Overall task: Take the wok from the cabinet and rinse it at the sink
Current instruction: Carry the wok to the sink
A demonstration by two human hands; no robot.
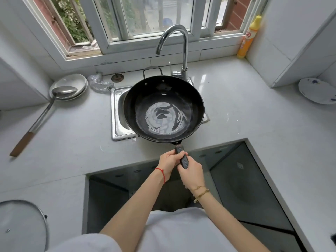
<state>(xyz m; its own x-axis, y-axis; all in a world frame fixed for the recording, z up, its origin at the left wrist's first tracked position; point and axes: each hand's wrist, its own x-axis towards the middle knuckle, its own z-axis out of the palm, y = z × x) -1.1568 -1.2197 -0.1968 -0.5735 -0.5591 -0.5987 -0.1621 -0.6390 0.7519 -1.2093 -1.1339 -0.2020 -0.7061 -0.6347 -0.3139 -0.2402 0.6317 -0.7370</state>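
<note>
A black wok point(192, 104) hangs level over the steel sink point(116, 115) and covers most of the basin. A shallow pool of water lies in its bottom. Its dark handle point(183, 160) points back toward me. My left hand point(170, 161) grips the handle nearer the pan, and my right hand point(190, 172) grips its end just behind. The chrome faucet point(181, 44) arches behind the wok, its spout above the far left rim. No water runs from the spout.
Stacked white bowls point(80, 82) and a long metal ladle point(45, 113) lie left of the sink. A yellow bottle point(249, 37) stands at the back right, a white plate point(316, 90) further right. A glass lid point(21, 224) sits near left. An open gap in the counter point(245, 188) is below my hands.
</note>
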